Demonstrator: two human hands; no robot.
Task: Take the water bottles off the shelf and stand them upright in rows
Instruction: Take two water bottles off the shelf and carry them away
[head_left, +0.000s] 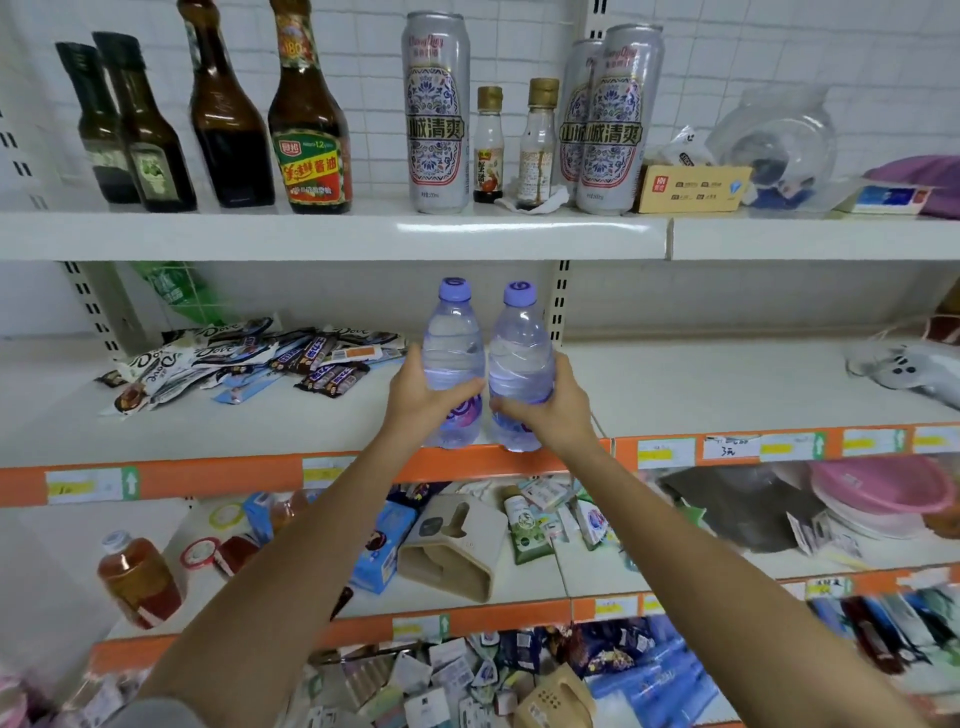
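Observation:
Two clear water bottles with purple caps stand upright side by side at the front edge of the middle shelf (727, 384). My left hand (423, 397) is wrapped around the left water bottle (453, 343) at its lower half. My right hand (553, 410) grips the right water bottle (521, 348) the same way. The bottles almost touch each other. Their bases are level with the shelf's orange price strip (249, 475); I cannot tell whether they rest on the shelf or hang just above it.
A heap of chocolate bars (249, 364) lies left of the bottles on the same shelf. Sauce bottles (306, 114) and tall cans (436, 114) line the shelf above. A grey plush toy (909, 371) lies far right. Lower shelves hold mixed packets and a pink basin (883, 488).

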